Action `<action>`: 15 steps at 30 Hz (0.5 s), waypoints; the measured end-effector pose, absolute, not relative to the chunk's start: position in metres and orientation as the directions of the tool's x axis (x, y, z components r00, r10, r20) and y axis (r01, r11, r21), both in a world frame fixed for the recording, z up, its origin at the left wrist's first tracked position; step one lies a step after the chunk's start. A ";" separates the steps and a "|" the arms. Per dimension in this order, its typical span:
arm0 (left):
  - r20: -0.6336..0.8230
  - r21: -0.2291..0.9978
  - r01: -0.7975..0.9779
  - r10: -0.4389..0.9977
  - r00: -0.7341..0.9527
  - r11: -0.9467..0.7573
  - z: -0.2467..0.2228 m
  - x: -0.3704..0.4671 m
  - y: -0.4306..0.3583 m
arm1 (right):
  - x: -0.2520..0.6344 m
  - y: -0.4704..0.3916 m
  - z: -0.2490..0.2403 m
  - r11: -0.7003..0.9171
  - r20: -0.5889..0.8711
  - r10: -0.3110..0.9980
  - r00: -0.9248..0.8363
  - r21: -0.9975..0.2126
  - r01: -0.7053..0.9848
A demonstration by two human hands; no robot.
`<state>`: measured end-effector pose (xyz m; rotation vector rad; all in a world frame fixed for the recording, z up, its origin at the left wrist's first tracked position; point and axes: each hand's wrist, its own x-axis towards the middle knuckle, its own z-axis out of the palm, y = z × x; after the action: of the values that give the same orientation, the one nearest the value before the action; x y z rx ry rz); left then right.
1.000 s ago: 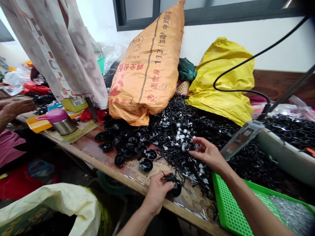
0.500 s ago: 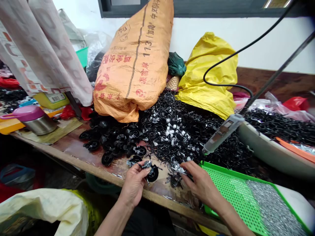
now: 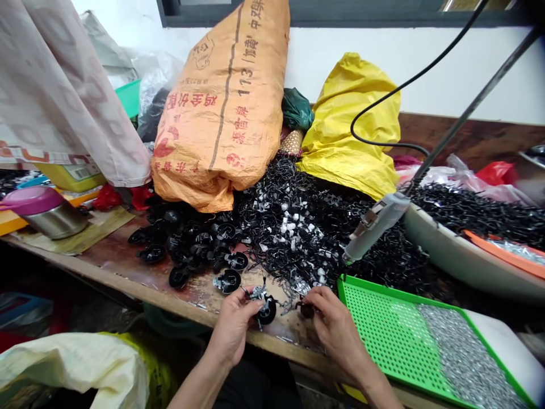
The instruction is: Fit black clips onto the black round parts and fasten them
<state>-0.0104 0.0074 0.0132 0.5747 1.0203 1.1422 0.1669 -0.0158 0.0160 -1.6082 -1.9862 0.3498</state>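
My left hand point(image 3: 234, 321) pinches a black round part with a grey mechanism point(image 3: 264, 309) between thumb and fingers, just above the table's front edge. Thin dark pieces stick out of it. A similar black round part point(image 3: 227, 280) lies right behind that hand. My right hand point(image 3: 334, 321) has its fingertips closed over small dark pieces point(image 3: 307, 309) on the table; whatever is between them is hidden. Shiny silver pieces point(image 3: 301, 285) lie just beyond its fingertips. Behind both hands spreads a heap of small black parts point(image 3: 264, 227) mixed with white pieces point(image 3: 290, 218).
A grey electric screwdriver point(image 3: 374, 224) hangs at the right over the heap. Below it, a green perforated tray point(image 3: 387, 324) holds small silver pins point(image 3: 464, 346). More black round parts point(image 3: 200, 241) are piled left, before an orange sack point(image 3: 221, 113). A steel cup point(image 3: 55, 216) stands far left.
The view has swung slightly right. My left hand has turned the held part a little, and a thin piece now points up from it. My right fingertips have come down off the silver pieces.
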 end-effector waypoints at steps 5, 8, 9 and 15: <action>-0.349 0.819 -0.499 0.936 -0.044 0.282 0.015 -0.019 0.012 | 0.145 -0.009 0.031 0.424 0.135 0.906 -0.402 -0.258 0.869; -0.331 0.827 -0.520 0.933 -0.143 0.214 0.017 -0.026 0.014 | 0.123 -0.003 0.029 0.529 0.047 0.848 -0.528 -0.145 0.836; -0.326 0.828 -0.523 0.932 -0.161 0.200 0.017 -0.028 0.015 | 0.117 -0.002 0.027 0.541 0.041 0.840 -0.541 -0.133 0.831; -0.334 0.820 -0.534 0.930 -0.153 0.206 0.016 -0.036 0.015 | 0.116 0.007 0.009 0.512 0.111 0.856 -0.504 -0.311 0.801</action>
<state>-0.0356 0.0150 0.0158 0.4822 1.0886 1.3683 0.1159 0.0067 0.0086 -1.4025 -2.5050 0.3205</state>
